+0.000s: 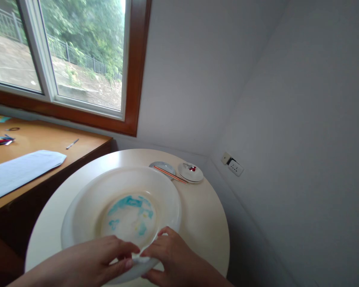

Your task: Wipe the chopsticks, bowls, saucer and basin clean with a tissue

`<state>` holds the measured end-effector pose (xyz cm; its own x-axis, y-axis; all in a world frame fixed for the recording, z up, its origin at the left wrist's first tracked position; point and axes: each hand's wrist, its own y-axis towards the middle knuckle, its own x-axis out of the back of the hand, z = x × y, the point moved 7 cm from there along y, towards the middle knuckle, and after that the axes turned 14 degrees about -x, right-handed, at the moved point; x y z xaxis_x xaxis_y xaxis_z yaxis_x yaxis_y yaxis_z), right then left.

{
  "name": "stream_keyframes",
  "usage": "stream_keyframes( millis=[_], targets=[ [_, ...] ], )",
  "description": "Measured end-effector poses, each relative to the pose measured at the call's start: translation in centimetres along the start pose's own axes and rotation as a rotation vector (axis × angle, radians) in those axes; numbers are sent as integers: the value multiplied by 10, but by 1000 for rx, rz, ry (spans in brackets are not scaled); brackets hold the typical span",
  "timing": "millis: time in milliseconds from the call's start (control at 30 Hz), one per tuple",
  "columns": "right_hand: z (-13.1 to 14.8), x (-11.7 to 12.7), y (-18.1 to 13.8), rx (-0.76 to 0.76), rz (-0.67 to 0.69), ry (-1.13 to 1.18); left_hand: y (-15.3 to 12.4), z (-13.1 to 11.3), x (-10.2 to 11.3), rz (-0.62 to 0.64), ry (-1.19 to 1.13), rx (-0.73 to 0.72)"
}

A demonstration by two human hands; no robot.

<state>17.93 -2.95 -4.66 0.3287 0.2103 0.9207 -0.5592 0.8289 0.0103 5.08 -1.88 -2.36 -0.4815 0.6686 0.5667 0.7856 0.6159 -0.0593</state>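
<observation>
A white plastic basin (130, 223) sits mid-table on a round table (205, 215), left hand (110, 255) and right hand (172, 255) side by side, apparently pinching its five-o'clock rim, grip seemingly made, while two saucers (185, 173) and chopsticks (170, 174) at one o'clock lie untouched.

The round cream tabletop (205, 223) offers passage right of the wide white basin (85, 199); slim orange chopsticks (170, 174) obstruct farther back.
</observation>
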Motion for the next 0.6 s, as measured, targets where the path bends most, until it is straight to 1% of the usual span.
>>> stream_keyframes(
  millis=[33,133,333,500,533,600],
  targets=[
    [0,0,0,-1,-16,3,2,-3,-2,34,54,-17],
    [-1,0,1,-7,-61,18,8,-9,-1,79,175,-29],
    [-3,-1,1,5,-86,44,17,-13,-6,113,291,-115],
    [-9,0,-2,-4,-178,113,17,-5,-15,219,372,-53],
    [-10,0,-3,-10,-195,127,16,-5,-16,232,376,-53],
    [-13,1,-5,-26,-234,158,15,-7,-17,220,401,-72]
  ],
)
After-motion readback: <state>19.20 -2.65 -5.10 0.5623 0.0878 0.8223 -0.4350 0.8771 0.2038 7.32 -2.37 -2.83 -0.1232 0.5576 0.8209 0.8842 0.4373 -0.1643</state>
